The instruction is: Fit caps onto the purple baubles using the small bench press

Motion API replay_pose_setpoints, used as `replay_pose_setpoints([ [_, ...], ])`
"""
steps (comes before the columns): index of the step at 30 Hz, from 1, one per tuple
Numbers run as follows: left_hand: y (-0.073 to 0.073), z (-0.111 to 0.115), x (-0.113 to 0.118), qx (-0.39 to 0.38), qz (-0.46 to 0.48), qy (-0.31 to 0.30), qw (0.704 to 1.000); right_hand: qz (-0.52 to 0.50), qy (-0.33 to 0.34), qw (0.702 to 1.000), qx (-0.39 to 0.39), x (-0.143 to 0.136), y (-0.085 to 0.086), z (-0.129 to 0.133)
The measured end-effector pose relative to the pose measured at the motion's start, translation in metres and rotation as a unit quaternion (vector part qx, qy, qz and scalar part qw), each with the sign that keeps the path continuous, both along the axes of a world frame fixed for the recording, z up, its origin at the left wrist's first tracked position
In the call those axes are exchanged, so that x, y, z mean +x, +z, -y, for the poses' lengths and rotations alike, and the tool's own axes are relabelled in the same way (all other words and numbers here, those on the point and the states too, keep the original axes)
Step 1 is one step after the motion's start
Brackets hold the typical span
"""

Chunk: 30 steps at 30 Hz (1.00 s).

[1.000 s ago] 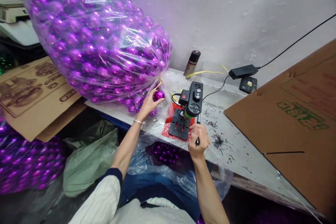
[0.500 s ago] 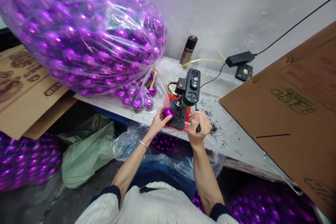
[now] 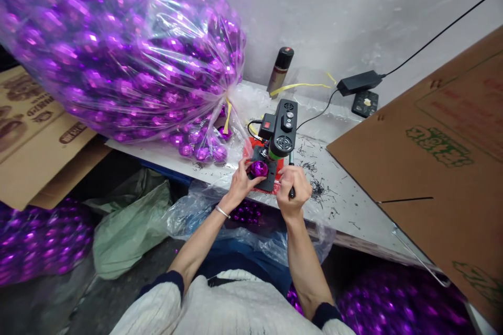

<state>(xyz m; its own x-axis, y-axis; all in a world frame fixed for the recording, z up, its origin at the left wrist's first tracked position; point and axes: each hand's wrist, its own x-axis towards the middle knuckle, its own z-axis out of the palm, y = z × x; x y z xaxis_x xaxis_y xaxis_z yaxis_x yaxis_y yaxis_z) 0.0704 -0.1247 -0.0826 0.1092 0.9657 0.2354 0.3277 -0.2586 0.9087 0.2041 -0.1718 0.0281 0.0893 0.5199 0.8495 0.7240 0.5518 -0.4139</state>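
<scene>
Between the thumb and fingers of my left hand [image 3: 241, 183] is a shiny purple ball [image 3: 259, 168], held over the black base plate [image 3: 268, 182] of a small bench drill [image 3: 283, 128]. The drill's head, with round vents and knobs, sits just behind the ball. My right hand [image 3: 294, 188] is wrapped round the black-gripped lever [image 3: 292, 192] at the machine's right side. A red sheet [image 3: 280, 166] lies under the base.
A big clear bag of purple balls [image 3: 137, 57] fills the left of the table [image 3: 346, 204]. Behind the drill stand a spray can [image 3: 280, 70] and a black power adapter [image 3: 359, 82]. Dark shavings [image 3: 317, 187] lie right of it; a cardboard box [image 3: 440, 152] rises further right.
My left hand has moved the purple ball to the right, further over the base plate. My right hand stays on the lever. The view has shifted slightly.
</scene>
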Motion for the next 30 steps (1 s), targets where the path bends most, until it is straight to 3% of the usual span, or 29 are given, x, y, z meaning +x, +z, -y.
replay_pose_setpoints([
  [6,0.009,-0.005,-0.002,0.081,-0.112,-0.012,0.990,0.004,-0.001,1.000,0.004,-0.001,0.001,0.001],
  [11,0.014,-0.008,-0.003,0.102,-0.149,-0.036,0.983,0.012,0.000,1.000,0.002,-0.001,0.000,0.001],
  [16,0.012,-0.009,-0.005,0.128,-0.143,-0.069,0.979,0.010,-0.001,1.000,-0.002,0.000,-0.002,0.002],
  [30,-0.006,-0.020,0.008,0.110,-0.092,-0.074,0.987,-0.006,-0.002,1.000,0.001,-0.001,0.008,0.000],
])
